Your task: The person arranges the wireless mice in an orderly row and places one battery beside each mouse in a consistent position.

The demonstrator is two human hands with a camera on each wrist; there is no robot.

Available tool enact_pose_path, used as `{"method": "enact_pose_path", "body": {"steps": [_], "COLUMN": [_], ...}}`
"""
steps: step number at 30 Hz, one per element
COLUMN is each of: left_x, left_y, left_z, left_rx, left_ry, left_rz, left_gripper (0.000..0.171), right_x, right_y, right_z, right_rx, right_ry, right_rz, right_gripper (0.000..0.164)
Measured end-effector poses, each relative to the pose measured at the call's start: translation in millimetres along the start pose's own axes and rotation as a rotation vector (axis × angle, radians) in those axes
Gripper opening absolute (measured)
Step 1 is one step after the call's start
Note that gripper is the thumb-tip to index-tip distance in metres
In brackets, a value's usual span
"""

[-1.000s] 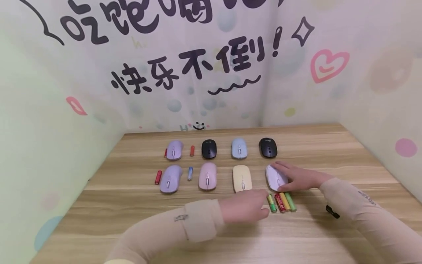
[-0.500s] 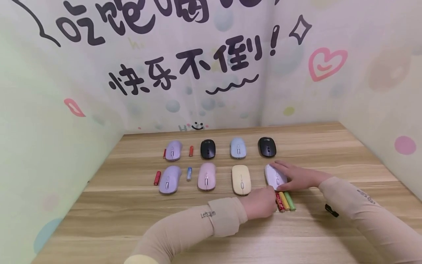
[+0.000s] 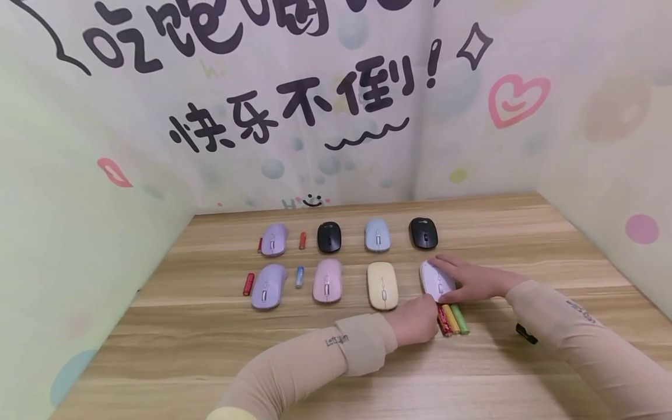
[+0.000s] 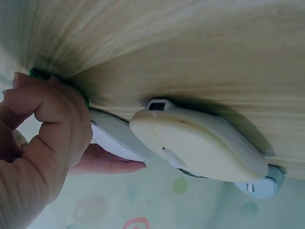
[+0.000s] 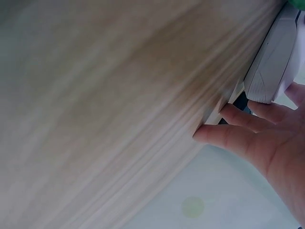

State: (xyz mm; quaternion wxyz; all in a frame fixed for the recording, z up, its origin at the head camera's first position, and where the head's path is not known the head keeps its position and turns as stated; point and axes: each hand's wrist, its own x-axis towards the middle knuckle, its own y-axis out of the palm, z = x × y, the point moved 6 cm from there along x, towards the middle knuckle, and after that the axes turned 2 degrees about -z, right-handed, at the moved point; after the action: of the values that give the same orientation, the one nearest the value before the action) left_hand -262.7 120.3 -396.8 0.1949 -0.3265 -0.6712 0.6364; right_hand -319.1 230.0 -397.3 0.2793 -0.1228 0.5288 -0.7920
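My right hand holds a pale lavender computer mouse by its two ends, thumb at the near end and fingers at the far one. The mouse lies on the table. Just in front of it, the curled fingers of my left hand grip a green battery, mostly hidden by the hand. Touching or close to that hand are a red battery, a yellow battery and a green-wrapped battery, side by side. A cream mouse sits to the left.
More mice stand in two rows, among them a pink one, a light blue one and a black one. Loose batteries lie at left, such as a blue one. A small black object is by the right forearm.
My left hand has moved right, to the leftmost battery of the row, and its fingers have curled round it. The right hand has stayed on the lavender mouse.
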Motion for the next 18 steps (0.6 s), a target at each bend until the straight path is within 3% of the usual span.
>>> {"method": "enact_pose_path", "body": {"steps": [5, 12, 15, 17, 18], "left_x": [-0.1, -2.2, -2.9, -0.8, 1.8], "left_y": [2.8, 0.1, -11.6, -27.1, -36.0], "left_z": [3.9, 1.9, 6.4, 17.1, 27.2], "left_rx": [-0.058, -0.069, -0.12, -0.185, -0.218], "left_ry": [-0.036, -0.036, -0.039, -0.038, -0.069], "left_rz": [0.032, 0.021, 0.005, -0.021, -0.036], "left_gripper": [0.021, 0.016, 0.018, 0.021, 0.018], "right_x": [-0.1, -0.5, -1.1, -1.0, -0.7], "right_y": [-0.6, -0.5, -0.2, 0.3, 0.4], "right_z": [1.3, 1.2, 0.7, 0.2, 0.0], "right_rx": [0.007, 0.007, 0.008, 0.012, 0.01], "right_ry": [0.003, -0.001, -0.002, -0.002, -0.002], "right_rz": [0.001, -0.002, -0.003, -0.002, -0.001], "right_gripper": [0.085, 0.086, 0.086, 0.085, 0.085]}}
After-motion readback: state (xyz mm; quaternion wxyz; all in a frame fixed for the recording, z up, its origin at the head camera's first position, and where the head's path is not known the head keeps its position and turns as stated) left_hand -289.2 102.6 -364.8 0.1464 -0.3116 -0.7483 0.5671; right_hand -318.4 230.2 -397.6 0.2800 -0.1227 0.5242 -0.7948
